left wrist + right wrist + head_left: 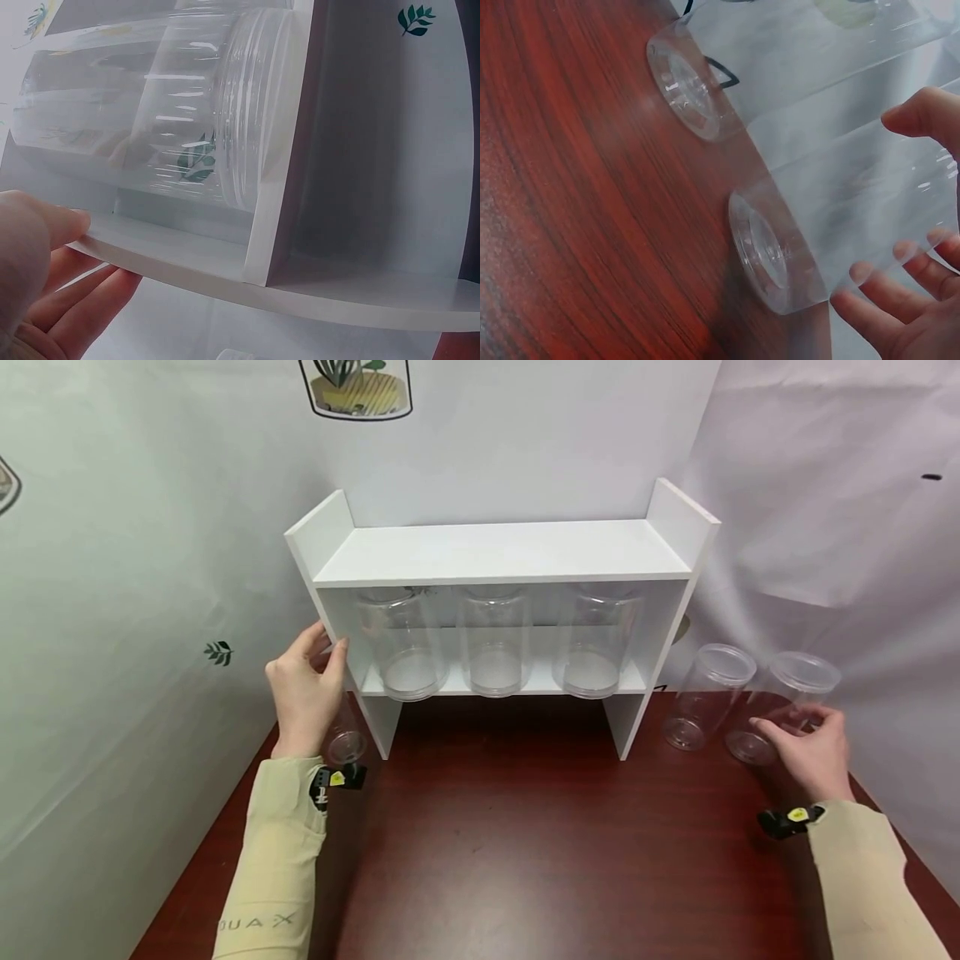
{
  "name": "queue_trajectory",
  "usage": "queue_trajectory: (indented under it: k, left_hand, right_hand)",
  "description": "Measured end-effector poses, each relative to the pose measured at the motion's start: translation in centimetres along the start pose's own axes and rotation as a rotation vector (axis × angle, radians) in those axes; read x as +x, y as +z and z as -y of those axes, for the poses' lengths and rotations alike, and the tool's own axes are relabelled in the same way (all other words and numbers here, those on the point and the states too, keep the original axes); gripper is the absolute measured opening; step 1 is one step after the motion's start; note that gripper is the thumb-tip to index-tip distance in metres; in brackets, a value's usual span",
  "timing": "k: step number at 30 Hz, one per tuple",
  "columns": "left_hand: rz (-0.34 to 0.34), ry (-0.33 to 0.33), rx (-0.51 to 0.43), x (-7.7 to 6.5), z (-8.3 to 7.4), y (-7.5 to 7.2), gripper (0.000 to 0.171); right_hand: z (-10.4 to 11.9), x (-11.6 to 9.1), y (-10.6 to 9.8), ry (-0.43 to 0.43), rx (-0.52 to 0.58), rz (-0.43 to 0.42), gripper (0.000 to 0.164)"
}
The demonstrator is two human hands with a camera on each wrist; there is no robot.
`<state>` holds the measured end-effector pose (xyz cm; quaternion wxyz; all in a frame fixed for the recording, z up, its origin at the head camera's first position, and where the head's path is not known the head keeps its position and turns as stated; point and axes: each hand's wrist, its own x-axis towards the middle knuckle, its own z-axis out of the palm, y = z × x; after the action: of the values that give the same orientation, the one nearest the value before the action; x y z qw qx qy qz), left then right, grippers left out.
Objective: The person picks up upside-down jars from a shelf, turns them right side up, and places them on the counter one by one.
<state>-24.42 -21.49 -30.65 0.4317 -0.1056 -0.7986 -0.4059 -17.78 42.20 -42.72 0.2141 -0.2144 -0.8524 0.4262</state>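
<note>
My left hand (303, 689) holds the left side panel of a white two-tier shelf (502, 553), thumb on the inner face and fingers behind the outer one. Beside that thumb, in the left wrist view, a clear plastic jar (120, 105) has its ridged end against the shelf board. At the right, my right hand (813, 747) is around a clear jar (802, 674) standing on the table. The right wrist view has the thumb (915, 120) on one side of this jar and the fingers along the other.
Two more clear jars (495, 647) (596, 647) share the shelf's middle level. Another clear jar (708, 697) stands between the shelf and my right hand. Partly hidden by my left arm, a clear jar (347, 745) stands on the dark red table (495, 843). White sheeting (150, 568) surrounds the table.
</note>
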Motion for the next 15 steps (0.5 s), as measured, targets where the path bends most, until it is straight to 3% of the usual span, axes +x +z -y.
queue_trajectory:
  k: [6, 10, 15]
  left_hand:
    - [-0.002, -0.002, 0.012, 0.1, -0.1, 0.0, 0.032]
    - [-0.003, -0.001, 0.023, 0.1, -0.1, 0.0, 0.032]
    - [0.003, -0.008, 0.039, -0.1, 0.0, -0.1, 0.033]
  right_hand:
    - [-0.3, 0.3, 0.3, 0.008, 0.01, 0.013, 0.062]
    - [0.0, 0.3, 0.3, -0.01, 0.041, 0.024, 0.089]
    - [1.8, -0.3, 0.2, -0.092, 0.136, -0.095, 0.105]
